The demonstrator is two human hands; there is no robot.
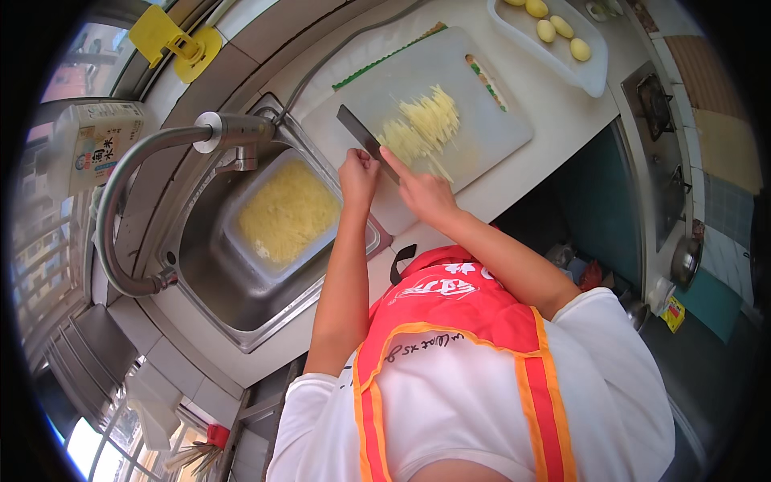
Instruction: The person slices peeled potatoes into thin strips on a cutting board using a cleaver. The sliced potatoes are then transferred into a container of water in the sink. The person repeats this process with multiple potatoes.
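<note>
My right hand (426, 194) is closed at the near end of a kitchen knife (359, 131), its index finger stretched along the blade; the handle is hidden. My left hand (359, 172) is curled close against the other side of the blade, and whether its fingers pinch anything is hidden. The blade lies beside a heap of pale yellow shreds, apparently potato (430, 120), on a translucent cutting board (503, 129). In the steel sink (208, 265), a plastic tub (244, 256) holds many similar shreds (289, 211) in liquid.
A white tray (593, 75) with several peeled potatoes (561, 26) stands beyond the board. The faucet (232, 131) and its curved spout arch over the sink's left side. A gas stove (653, 144) is at the right. A large plastic bottle (96, 147) stands by the window.
</note>
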